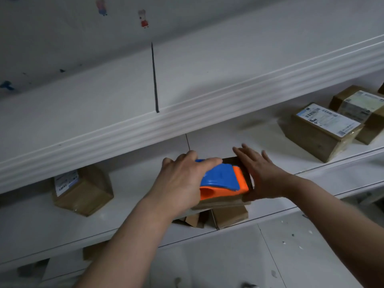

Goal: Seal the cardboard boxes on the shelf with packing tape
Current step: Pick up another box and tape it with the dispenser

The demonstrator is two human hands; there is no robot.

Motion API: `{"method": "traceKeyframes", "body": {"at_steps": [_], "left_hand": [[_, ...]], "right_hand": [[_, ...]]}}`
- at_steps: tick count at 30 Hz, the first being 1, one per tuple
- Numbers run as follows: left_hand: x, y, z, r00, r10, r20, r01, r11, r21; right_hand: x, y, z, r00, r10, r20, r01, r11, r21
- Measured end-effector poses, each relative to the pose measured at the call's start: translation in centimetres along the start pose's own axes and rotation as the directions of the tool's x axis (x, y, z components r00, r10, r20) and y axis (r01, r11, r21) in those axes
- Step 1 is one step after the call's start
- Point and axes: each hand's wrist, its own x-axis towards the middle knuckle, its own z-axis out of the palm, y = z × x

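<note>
The left hand [178,181] grips the tape dispenser [223,180] atop the cardboard box [224,203] at the front edge of the shelf [135,213]. The right hand [259,175], fingers straight, braces the box. Press the dispenser flat and draw it evenly along the seam.

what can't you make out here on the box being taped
Head view:
- Box top seam: covered by the tape dispenser, left hand and right hand.
- Shipping label text: too small, blurred.
- Lower-shelf box: mostly hidden behind the shelf.
</note>
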Motion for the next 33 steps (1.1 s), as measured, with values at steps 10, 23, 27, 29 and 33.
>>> {"method": "traceKeyframes", "body": {"at_steps": [10,23,27,29,33], "left_hand": [[-0.2,-6.4,-0.7,0.996,-0.052,0.071,0.054,0.998,-0.032],[-3.2,-17.6,4.3,0.987,-0.122,0.104,0.149,0.935,-0.322],[-3.7,-17.4,4.0,0.989,-0.114,0.094,0.136,0.952,-0.275],[-4.0,-17.0,4.0,0.991,-0.104,0.083,0.123,0.956,-0.266],[-4.7,-16.1,4.3,0.99,-0.115,0.079,0.132,0.955,-0.264]], "right_hand": [[0.7,0.9,1.0,0.999,0.007,-0.041,-0.008,1.0,-0.029],[1.1,-0.4,0.6,0.994,0.095,0.062,-0.084,0.982,-0.172],[1.5,-3.7,1.2,0.996,0.075,0.048,-0.046,0.896,-0.442],[2.0,-5.6,2.5,1.0,-0.013,0.001,0.011,0.86,-0.51],[2.8,-6.3,3.9,0.998,-0.068,0.003,0.057,0.825,-0.562]]}}
